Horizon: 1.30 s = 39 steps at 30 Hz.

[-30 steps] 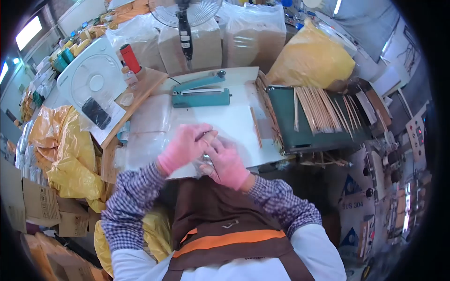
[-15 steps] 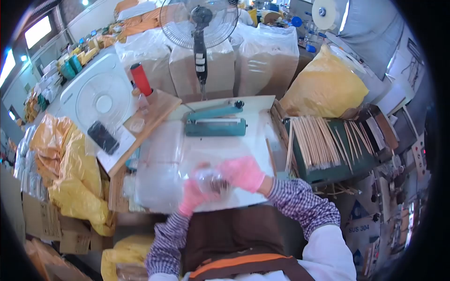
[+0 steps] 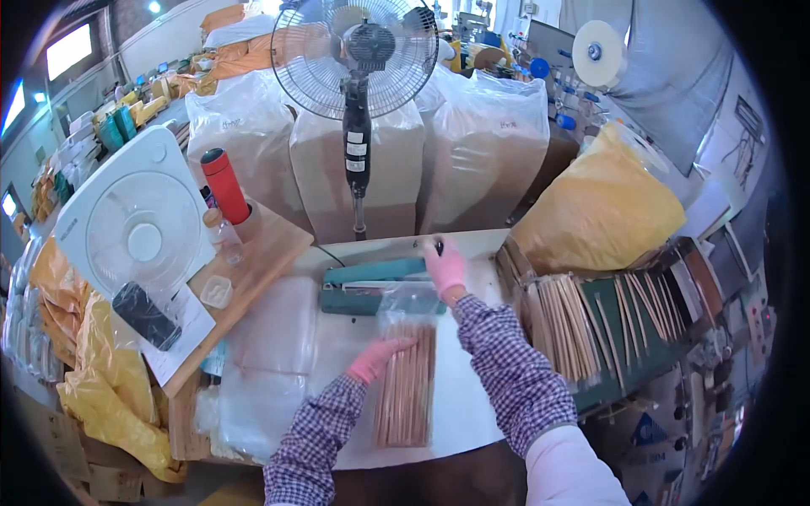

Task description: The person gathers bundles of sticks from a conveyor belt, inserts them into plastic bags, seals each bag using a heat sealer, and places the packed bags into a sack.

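Observation:
A clear plastic bag full of thin wooden sticks (image 3: 405, 396) lies upright along the white table (image 3: 472, 405). My left hand (image 3: 380, 358), in a pink glove, grips its left side near the upper end of the sticks. The bag's loose top reaches over the teal sealer (image 3: 371, 287). My right hand (image 3: 445, 268), also gloved in pink, is closed on the dark knob at the right end of the sealer's arm. Flat empty plastic bags (image 3: 270, 363) are stacked left of my left hand.
A green tray with wooden sticks (image 3: 620, 325) stands at the right. On the left are a wooden board (image 3: 270, 253), a red bottle (image 3: 224, 185), a phone (image 3: 146, 315) and a white box fan (image 3: 139, 228). A standing fan (image 3: 356, 156) rises behind the table.
My hands have moved apart. The bag of sticks now lies at the sealer under my left hand, and my right hand has gone up to the sealer's knob. The view has tilted upward.

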{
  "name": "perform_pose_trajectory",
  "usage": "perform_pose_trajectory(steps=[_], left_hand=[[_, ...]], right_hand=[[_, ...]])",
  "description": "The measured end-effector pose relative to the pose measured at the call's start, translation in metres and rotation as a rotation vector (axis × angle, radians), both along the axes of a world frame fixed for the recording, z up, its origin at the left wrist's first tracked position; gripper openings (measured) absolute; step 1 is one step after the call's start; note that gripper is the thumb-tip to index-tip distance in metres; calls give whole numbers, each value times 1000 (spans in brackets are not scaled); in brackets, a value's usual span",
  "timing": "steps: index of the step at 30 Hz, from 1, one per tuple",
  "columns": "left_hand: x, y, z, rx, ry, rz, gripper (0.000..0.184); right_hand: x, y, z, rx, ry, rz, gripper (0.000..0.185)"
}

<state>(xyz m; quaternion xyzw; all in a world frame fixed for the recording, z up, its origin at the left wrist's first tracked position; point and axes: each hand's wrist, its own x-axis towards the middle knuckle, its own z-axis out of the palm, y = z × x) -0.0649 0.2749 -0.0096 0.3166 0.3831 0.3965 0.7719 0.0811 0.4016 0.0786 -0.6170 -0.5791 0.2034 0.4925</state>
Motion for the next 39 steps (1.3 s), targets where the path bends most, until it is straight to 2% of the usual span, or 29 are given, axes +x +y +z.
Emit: perform_pose_trajectory(steps=[2,4,6,9,11,12,14,16,19,21,23,28,29,30,32,33,36,38,39], left_hand=[[15,27,2,-7,-15,-9,35],[20,56,11,-65,-67,-17,35],[9,76,15,-169,-149,-19,37],[-14,92,-26,-154,-64,73,34],[-16,88,-31,-48,100,113,32],[-20,85,-34,3,193,129,31],[-27,75,-39,-97,189,84,34],[-32,58,-43,-199,190,29,37],[-48,-4,-50,-219,122,35,42],[-63,-36,-81,-196,46,81,44],[-70,-52,-91,-204,0,133,44],[-69,-51,-81,-348,57,173,40],[-59,-47,-76,-314,59,163,39],[-50,-45,-69,-281,63,156,38],[-36,-42,-60,-214,119,152,37],[-33,-48,-61,-194,168,157,37],[-28,-95,-41,-25,454,264,37],[-57,-119,-55,56,615,167,41],[-59,-129,-47,50,658,214,41]], right_hand=[[-23,7,37,314,65,195,26],[-42,-9,86,472,-128,414,23],[-43,-5,75,504,-92,445,22],[-7,20,-1,220,278,193,21],[25,32,-71,11,162,104,21],[29,26,-75,-20,234,137,22],[35,15,-83,-82,386,194,23],[35,25,-95,-102,393,165,23],[32,27,-98,-106,410,135,23],[32,17,-94,-111,382,121,23],[32,7,-98,-114,414,138,22],[25,-1,-93,-114,246,2,30],[25,3,-88,-187,275,-23,33],[26,13,-90,-199,169,-39,37],[33,14,-68,-402,52,-16,43],[42,12,-52,-498,-52,89,43],[91,-10,-26,-88,-236,-9,40],[181,-59,42,-191,-766,-19,42],[233,-66,25,296,-665,-237,36]])
